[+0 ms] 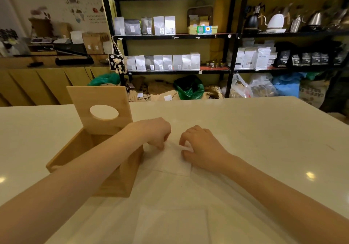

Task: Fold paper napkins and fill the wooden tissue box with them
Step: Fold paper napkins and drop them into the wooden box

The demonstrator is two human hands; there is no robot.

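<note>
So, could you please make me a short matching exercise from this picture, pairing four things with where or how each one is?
Things:
1. wooden tissue box
2. box lid
3. paper napkin
4. left forearm

States:
a. standing upright, oval hole facing the camera
b. lying flat on the table, pinched by the left hand and right hand
c. open on the table, left of the napkin
d. reaching across the open box

Pairs: 1-c, 2-a, 3-b, 4-d
</note>
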